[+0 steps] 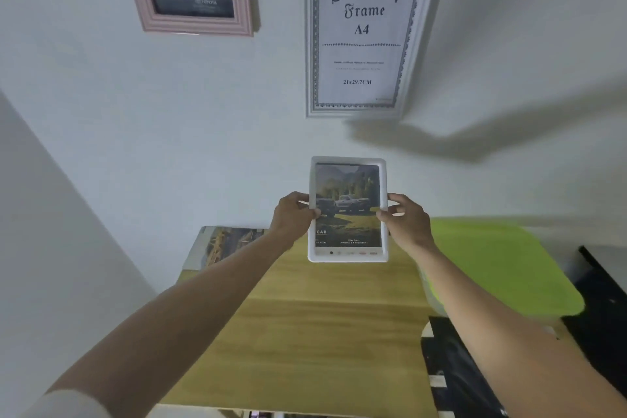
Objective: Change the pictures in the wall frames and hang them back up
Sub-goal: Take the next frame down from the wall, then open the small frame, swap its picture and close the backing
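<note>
A small white frame [348, 258] with a picture of a truck in a green landscape is held upright against the lower wall, above the table. My left hand [291, 216] grips its left edge and my right hand [409, 220] grips its right edge. Higher on the wall hang a pink frame [146, 7] with a dark car picture and a tall silver frame [310, 44] showing a "Document Frame A4" sheet.
A wooden table [305, 332] stands below against the wall. A printed picture sheet [220, 244] lies at its far left corner. A lime-green lidded box [502, 265] sits on the right, with dark objects [454, 370] in front of it.
</note>
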Demonstrator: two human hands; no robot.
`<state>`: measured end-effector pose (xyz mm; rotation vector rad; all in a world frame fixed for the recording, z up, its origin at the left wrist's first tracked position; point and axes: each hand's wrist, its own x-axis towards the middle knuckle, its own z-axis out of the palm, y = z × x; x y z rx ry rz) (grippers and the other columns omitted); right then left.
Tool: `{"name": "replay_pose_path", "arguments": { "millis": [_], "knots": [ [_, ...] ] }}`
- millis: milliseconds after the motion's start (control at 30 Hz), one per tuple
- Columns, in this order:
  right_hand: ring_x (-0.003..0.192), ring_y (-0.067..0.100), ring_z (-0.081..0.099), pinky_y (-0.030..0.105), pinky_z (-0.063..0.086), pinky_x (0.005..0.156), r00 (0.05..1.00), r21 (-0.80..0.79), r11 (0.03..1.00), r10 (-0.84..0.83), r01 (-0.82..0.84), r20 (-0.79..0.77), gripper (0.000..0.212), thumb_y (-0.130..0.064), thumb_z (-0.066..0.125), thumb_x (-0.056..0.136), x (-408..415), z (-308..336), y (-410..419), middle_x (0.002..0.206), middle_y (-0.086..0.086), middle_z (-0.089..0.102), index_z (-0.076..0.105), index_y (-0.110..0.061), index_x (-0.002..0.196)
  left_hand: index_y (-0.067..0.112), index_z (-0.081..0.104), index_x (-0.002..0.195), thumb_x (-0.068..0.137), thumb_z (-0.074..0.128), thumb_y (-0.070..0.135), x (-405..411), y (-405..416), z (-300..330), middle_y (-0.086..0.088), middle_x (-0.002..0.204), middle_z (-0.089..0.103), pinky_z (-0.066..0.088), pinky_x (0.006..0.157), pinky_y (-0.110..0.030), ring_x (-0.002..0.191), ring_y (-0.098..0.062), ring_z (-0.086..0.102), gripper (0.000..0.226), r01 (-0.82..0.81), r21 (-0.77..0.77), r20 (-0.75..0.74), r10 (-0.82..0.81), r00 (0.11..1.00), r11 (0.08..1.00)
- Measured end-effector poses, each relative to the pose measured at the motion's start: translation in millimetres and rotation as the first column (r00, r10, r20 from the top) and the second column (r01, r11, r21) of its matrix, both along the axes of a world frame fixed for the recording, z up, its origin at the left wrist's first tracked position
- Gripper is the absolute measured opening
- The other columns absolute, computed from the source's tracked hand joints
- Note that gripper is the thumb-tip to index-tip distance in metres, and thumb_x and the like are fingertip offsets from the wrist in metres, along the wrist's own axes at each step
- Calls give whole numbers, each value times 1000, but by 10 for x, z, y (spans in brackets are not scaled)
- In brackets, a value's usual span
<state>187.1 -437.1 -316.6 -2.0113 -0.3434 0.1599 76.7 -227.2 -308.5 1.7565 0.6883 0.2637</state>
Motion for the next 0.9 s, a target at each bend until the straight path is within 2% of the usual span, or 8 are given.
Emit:
{"name": "replay_pose_path", "arguments": {
  "millis": [100,200,333,433,567,700,767,900],
  "knots": [
    [90,14,69,42,57,87,996,-52,998,24,-29,-90,37,-23,68,89,-158,-363,37,97,-7,69,61,-25,125,16,63,108,82,74,13,-211,22,-251,-5,91,71,56,88,-47,92,-25,70,29,-18,-39,-55,16,998,999],
    [99,17,66,36,55,88,985,-164,983,58,-84,-160,42,-26,65,92,-301,-598,59,113,1,69,56,-20,133,11,64,110,82,75,12,-366,28,-421,-2,88,70,54,78,-33,89,-21,68,30,-30,-37,-81,27,996,999],
    [112,20,60,30,49,90,986,-310,940,108,-142,-125,54,-34,62,95,-461,-627,175,130,5,59,44,-16,143,17,64,102,81,76,16,-527,-79,-481,5,89,65,43,64,-18,78,-7,61,25,-41,114,-45,46,998,993],
    [100,12,63,27,54,79,978,-164,969,165,-184,-124,44,-42,58,96,-565,-473,381,121,-2,65,50,-23,135,22,68,100,80,76,21,-595,-177,-528,9,80,68,49,61,-22,70,-7,64,21,-47,267,0,48,999,962],
    [88,13,72,38,62,77,968,43,989,148,-142,-203,45,-63,56,84,-664,-269,707,107,-5,70,58,-31,116,28,68,96,83,70,30,-648,-362,-643,15,86,67,55,64,-32,71,-7,64,13,-45,466,40,30,999,883],
    [80,18,74,37,63,67,969,86,995,60,-40,-238,29,-34,62,91,-701,-231,812,95,0,72,65,-13,110,23,65,112,90,65,36,-701,-488,-867,13,97,62,53,60,-38,71,-13,64,26,41,614,40,-84,996,788],
    [78,21,74,39,63,64,963,92,996,35,-10,-266,24,-22,57,91,-686,-289,781,95,3,72,67,-9,110,20,63,121,91,64,41,-710,-487,-953,9,102,63,53,66,-38,79,-16,64,37,102,632,10,-140,990,769],
    [73,23,73,45,62,65,969,10,1000,-25,28,-245,19,-31,58,90,-645,-461,639,84,2,73,69,-16,94,14,64,125,93,61,40,-720,-394,-1069,3,113,66,49,91,-42,102,-21,60,42,204,555,24,-261,965,807]
  ]
}}
